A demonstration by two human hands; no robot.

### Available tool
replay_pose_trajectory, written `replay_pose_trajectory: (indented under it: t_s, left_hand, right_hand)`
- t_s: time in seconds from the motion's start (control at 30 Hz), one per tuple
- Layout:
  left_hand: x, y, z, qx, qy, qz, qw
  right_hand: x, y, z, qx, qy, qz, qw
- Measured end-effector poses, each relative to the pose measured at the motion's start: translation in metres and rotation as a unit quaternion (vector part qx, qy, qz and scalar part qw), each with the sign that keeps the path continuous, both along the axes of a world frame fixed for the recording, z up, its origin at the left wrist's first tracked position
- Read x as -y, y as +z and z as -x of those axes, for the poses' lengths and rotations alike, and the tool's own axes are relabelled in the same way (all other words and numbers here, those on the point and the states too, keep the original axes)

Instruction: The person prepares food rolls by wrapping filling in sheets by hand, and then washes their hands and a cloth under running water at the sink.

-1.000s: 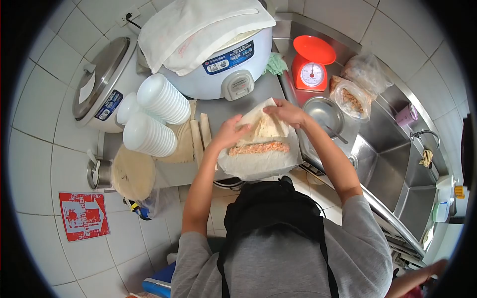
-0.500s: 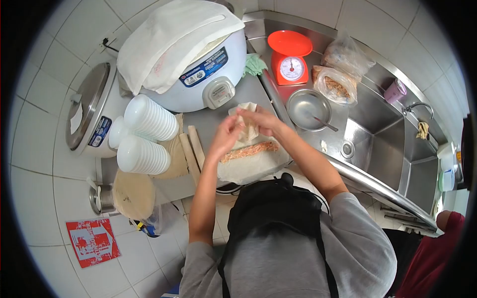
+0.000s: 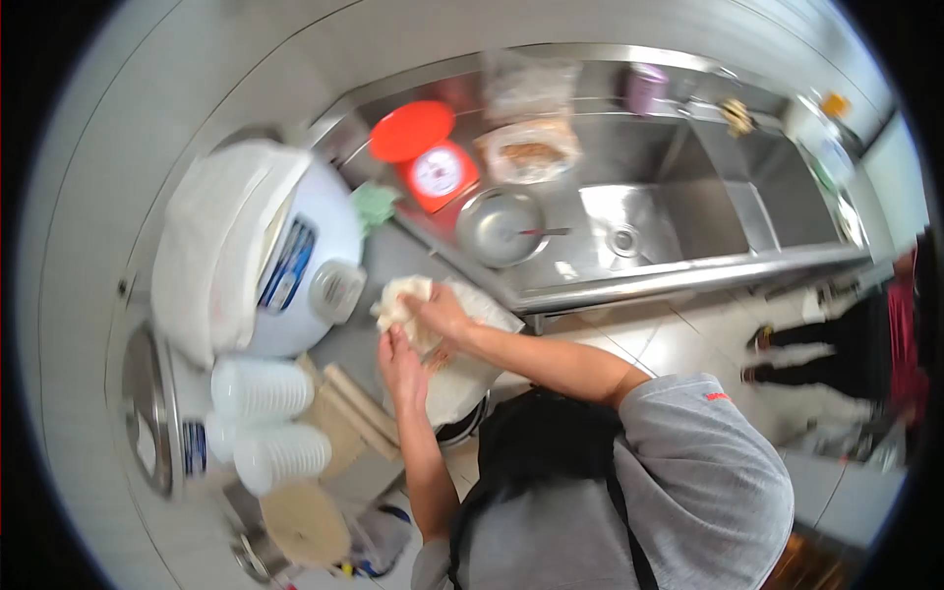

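Note:
My left hand (image 3: 401, 368) and my right hand (image 3: 442, 315) are both closed on a crumpled, cream-coloured thin sheet (image 3: 404, 295), over the grey counter. The fingers pinch its near edge, and motion blurs the fingertips. Under my hands lies a pale, flat wrapper (image 3: 454, 385) with a strip of orange-pink shredded filling (image 3: 437, 361), mostly hidden by my hands and forearm. Left of it, two long pale rolls (image 3: 360, 409) rest side by side on a tan sheet.
A rice cooker (image 3: 295, 265) draped in white cloth stands behind. Stacked white bowls (image 3: 262, 391) are at left. Toward the sink (image 3: 629, 211) stand a red scale (image 3: 438, 172), a metal bowl (image 3: 500, 228) with a spoon and a bag of filling (image 3: 531, 152). Another person (image 3: 855, 339) stands far right.
The camera view has turned, so the counter sits further left and lower, and more of the other person shows. My hands still grip the cream sheet and now cover more of the filling.

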State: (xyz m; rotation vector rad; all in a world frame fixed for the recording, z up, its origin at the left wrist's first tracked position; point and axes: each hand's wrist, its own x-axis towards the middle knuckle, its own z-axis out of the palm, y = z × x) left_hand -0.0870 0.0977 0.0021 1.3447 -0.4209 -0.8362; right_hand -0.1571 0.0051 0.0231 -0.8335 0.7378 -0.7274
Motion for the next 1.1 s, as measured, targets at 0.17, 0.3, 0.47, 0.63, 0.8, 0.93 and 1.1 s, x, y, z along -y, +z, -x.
replay_pose_trajectory:
  t_s: [0.17,0.3,0.47,0.63,0.8,0.93,1.1]
  left_hand:
    - [0.034,0.033,0.056,0.068,-0.101,0.036,0.992]
    - [0.070,0.026,0.105,0.320,-0.119,0.070,0.937]
    - [0.115,0.046,0.205,0.424,-0.221,0.088,0.874]
    - [0.170,0.039,0.337,0.470,-0.380,0.079,0.793]
    - [0.216,0.034,0.477,0.564,-0.501,0.138,0.642]
    - [0.240,0.053,0.572,0.595,-0.566,0.147,0.551]
    - [0.288,0.052,0.654,0.597,-0.585,0.190,0.515]
  right_hand:
    - [0.025,-0.057,0.041,-0.165,-0.107,0.101,0.975]
    - [0.037,-0.014,0.129,-0.148,-0.158,0.047,0.975]
    - [0.067,-0.011,0.246,0.024,-0.119,-0.013,0.993]
    - [0.089,-0.001,0.407,0.113,-0.135,-0.058,0.983]
    - [0.100,-0.004,0.560,0.097,-0.224,0.015,0.970]
    - [0.105,-0.010,0.645,0.073,-0.333,0.050,0.939]
    - [0.129,-0.009,0.716,-0.020,-0.424,0.109,0.899]
